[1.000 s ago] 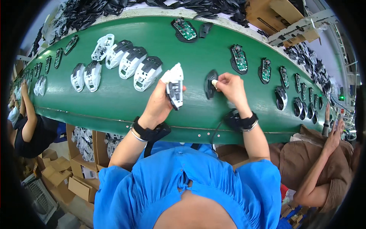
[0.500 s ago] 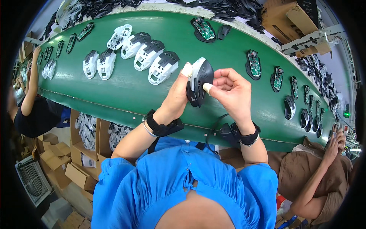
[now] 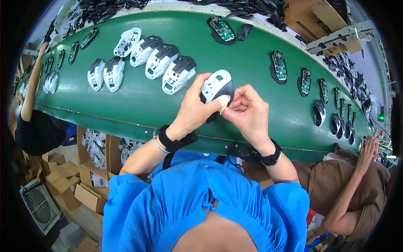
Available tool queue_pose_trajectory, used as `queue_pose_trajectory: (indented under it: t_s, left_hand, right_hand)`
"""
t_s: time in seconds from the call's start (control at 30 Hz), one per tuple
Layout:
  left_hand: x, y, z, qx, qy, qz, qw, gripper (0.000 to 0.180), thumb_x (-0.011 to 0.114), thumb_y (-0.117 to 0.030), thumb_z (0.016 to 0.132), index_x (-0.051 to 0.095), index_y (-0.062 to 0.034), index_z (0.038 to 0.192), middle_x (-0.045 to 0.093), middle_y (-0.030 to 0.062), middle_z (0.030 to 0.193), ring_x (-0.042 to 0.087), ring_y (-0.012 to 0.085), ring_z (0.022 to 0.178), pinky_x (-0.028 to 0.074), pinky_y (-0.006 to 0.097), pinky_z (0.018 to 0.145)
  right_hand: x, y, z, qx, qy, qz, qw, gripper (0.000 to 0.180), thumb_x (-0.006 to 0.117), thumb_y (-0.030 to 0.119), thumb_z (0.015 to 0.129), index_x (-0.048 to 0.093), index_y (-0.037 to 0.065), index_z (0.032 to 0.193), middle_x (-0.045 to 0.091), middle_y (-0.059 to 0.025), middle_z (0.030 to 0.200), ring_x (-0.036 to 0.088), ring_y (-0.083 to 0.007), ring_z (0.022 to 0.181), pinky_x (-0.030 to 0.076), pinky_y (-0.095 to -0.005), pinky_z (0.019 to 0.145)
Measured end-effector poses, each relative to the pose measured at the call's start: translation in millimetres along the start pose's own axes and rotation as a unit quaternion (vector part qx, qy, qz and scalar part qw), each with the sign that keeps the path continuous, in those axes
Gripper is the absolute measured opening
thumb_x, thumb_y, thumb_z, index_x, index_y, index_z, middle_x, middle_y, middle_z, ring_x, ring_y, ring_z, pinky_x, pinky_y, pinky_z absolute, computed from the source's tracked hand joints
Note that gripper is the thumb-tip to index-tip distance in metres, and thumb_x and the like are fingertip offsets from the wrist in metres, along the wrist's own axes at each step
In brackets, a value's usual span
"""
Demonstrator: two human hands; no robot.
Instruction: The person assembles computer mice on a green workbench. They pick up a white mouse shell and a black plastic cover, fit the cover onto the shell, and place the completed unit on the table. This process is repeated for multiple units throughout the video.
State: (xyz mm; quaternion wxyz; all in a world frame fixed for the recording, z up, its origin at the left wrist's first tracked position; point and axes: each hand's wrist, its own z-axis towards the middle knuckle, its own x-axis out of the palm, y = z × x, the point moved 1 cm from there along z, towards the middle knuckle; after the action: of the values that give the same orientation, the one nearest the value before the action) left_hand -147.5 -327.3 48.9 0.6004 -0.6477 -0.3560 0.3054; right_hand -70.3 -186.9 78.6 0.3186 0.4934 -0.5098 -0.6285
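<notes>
My left hand (image 3: 194, 108) grips a white computer mouse shell (image 3: 215, 85) with a black part fitted under it, held above the near edge of the green conveyor belt (image 3: 138, 105). My right hand (image 3: 248, 112) pinches the lower end of the same assembly, its fingertips meeting the thumb of the other hand. Both wrists wear black straps. Several finished white-and-black mouse shells (image 3: 178, 74) lie in a row on the belt just to the left of my hands.
Black mouse bases with green circuit boards (image 3: 278, 67) lie along the belt's right and far side. A pile of black parts (image 3: 252, 7) lines the far edge. Co-workers sit at left (image 3: 33, 126) and right (image 3: 348, 185). Cardboard boxes (image 3: 63, 176) stand below the belt.
The black part picked from the belt has been brought together with the white shell. Both hands have drawn closer to my body, and the assembly now shows its white top.
</notes>
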Motion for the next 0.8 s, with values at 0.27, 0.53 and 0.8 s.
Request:
queue_pose_trajectory:
  t_s: [0.27,0.53,0.8]
  left_hand:
    - [-9,-13,-13,0.126,0.099,0.048,0.986,0.073,0.081,-0.015,0.065,0.053,-0.0029,0.131,0.059,0.0106,0.121,0.058,0.0225,0.111,0.044,0.034,0.098]
    - [-4,4,-5,-0.054,0.094,-0.035,0.994,0.06,0.077,-0.011,0.071,0.057,0.0016,0.127,0.064,0.0092,0.111,0.06,0.0129,0.099,0.05,0.029,0.086]
    - [-6,-13,17,-0.025,0.184,0.217,0.958,0.079,0.084,-0.017,0.063,0.047,0.0028,0.129,0.064,0.0126,0.106,0.063,0.0175,0.097,0.051,0.031,0.083]
  right_hand:
    - [-42,24,22,0.053,0.208,0.188,0.959,0.074,0.078,-0.004,0.067,0.049,-0.002,0.134,0.055,-0.0158,0.131,0.054,-0.024,0.121,0.052,-0.0387,0.093]
    - [-37,-16,38,0.207,0.227,0.253,0.917,0.042,0.069,0.004,0.083,0.06,-0.003,0.123,0.067,-0.0124,0.112,0.066,-0.0164,0.098,0.057,-0.0284,0.079]
    - [-52,-9,50,0.063,0.227,0.088,0.968,0.056,0.077,0.02,0.07,0.061,-0.003,0.119,0.066,-0.013,0.108,0.064,-0.0211,0.097,0.052,-0.0314,0.083]
